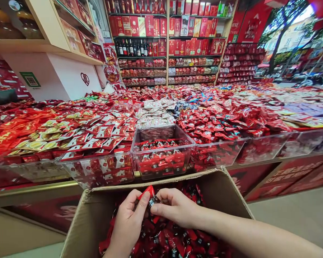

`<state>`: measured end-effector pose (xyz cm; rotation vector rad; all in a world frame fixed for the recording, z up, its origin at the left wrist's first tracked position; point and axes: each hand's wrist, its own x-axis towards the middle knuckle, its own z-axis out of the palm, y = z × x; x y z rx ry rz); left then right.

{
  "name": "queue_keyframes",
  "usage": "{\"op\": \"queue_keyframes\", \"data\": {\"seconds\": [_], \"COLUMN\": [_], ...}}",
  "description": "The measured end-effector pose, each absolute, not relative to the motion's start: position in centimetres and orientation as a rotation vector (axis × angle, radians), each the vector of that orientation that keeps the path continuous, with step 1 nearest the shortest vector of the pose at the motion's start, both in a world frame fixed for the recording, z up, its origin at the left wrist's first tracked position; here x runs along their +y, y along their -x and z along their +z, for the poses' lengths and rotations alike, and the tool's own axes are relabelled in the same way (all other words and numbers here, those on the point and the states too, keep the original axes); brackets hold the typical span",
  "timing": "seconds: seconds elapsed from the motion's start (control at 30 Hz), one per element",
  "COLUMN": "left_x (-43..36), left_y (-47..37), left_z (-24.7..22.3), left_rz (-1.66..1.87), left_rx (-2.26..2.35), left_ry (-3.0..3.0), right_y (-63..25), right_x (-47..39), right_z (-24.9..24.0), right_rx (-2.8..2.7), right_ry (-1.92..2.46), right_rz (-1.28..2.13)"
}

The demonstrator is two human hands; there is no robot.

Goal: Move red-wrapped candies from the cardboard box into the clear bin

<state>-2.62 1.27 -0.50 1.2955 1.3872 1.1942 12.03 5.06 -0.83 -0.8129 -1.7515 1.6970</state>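
Observation:
Over an open cardboard box [231,193], my left hand [130,215] and my right hand [174,208] pinch one red and black wrapped candy [150,196] between thumbs and fingers. Its red end sticks up past my left thumb, and white print shows on the dark middle. Underneath, the box holds many loose candies [174,243] in the same red and black wrappers. Just beyond the box's far edge stands a clear plastic bin [163,154], partly filled with similar candies standing in rows. My forearms hide part of the box's contents.
Heaped candy bins line the counter: red and white packets [102,134] on the left, red candies [210,123] on the right, white packets [156,113] behind. Shelves [167,39] of boxes and bottles stand at the back. A white wall block [67,77] rises at left.

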Motion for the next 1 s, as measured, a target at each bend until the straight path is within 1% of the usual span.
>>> {"op": "queue_keyframes", "data": {"seconds": [0.13, 0.3, 0.43, 0.53, 0.6, 0.7, 0.77, 0.83, 0.9, 1.0], "left_x": [0.9, 0.8, 0.7, 0.5, 0.3, 0.8, 1.7, 2.9, 4.1, 4.9], "left_y": [2.6, 2.4, 2.0, 2.1, 2.8, 5.2, 7.5, 9.8, 11.4, 12.3], "left_z": [-0.4, -0.4, -0.6, 0.3, 1.5, 3.5, 4.3, 4.2, 3.4, 1.9], "left_rz": [1.208, 1.312, 1.380, 1.364, 1.352, 1.411, 1.443, 1.352, 1.347, 1.402], "left_rx": [1.363, 1.318, 1.304, 1.317, 1.366, 1.532, 1.643, 1.754, 1.793, 1.811], "left_ry": [-1.245, -1.107, -1.067, -1.113, -1.130, -1.238, -1.477, -1.661, -1.614, -1.582], "right_y": [-11.8, -11.9, -12.2, -12.7, -13.3, -14.5, -14.8, -14.3, -13.1, -10.7], "right_x": [4.7, 4.8, 4.7, 4.5, 4.6, 6.1, 8.4, 11.5, 14.8, 18.7], "right_z": [-0.6, 0.0, -0.2, 0.7, 2.5, 7.2, 10.3, 12.4, 12.9, 11.6], "right_rx": [-1.595, -1.558, -1.735, -1.844, -1.881, -1.868, -1.820, -1.820, -1.862, -1.927], "right_ry": [0.766, 0.750, 0.834, 0.901, 0.894, 0.825, 0.839, 0.912, 1.073, 1.339], "right_rz": [1.856, 1.904, 1.722, 1.600, 1.543, 1.372, 1.172, 1.047, 1.125, 1.353]}}
